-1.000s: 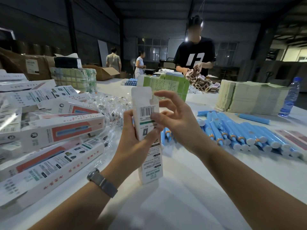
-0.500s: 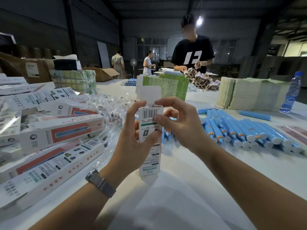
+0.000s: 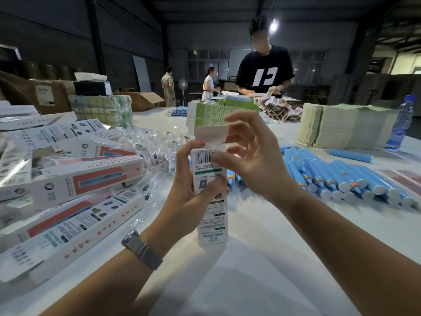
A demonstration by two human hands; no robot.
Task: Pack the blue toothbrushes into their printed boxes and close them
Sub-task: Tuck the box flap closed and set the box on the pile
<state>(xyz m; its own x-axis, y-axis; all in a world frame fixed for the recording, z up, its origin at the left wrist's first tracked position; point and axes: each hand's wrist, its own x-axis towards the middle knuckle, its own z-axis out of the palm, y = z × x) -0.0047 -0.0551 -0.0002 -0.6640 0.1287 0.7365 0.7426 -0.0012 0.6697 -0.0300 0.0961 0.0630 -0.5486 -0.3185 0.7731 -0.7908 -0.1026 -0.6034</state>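
Fingers of both hands pinch the upright box (flap bent over).

The box gripped in the fingers of the left hand is white, printed with a black barcode, a green band and dense black text; its top flap, pinched by the right hand, is plain off-white. To the left of the fingers, the packed boxes are white with red-orange panels framing a blue strip. To the right of the fingers, the toothbrushes are sky blue with orange rings and white ends. Beyond the fingers, the flat cartons are green and white. The table is white. The watch strap is grey.
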